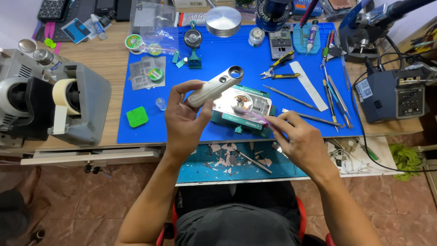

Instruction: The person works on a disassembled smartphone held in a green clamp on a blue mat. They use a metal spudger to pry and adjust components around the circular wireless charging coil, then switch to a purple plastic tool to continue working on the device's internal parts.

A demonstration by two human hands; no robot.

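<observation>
Head camera, looking down: my left hand (184, 120) has its fingers closed around a silver handheld magnifier (214, 86), raised at a slant. My right hand (301, 141) pinches a thin purple-handled tool (252, 116), its tip over an opened phone (243, 102) clamped in a teal holder (236, 122) on the blue work mat (145, 132).

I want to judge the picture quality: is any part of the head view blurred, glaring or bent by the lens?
Head view: lighting is even, shadows soft; the left hand and its silver handled part are sharp; the thin purple tool in the right hand is smeared by motion; the round metal disc shows bright glare; the desk edge bows, a wide-lens distortion.
</observation>
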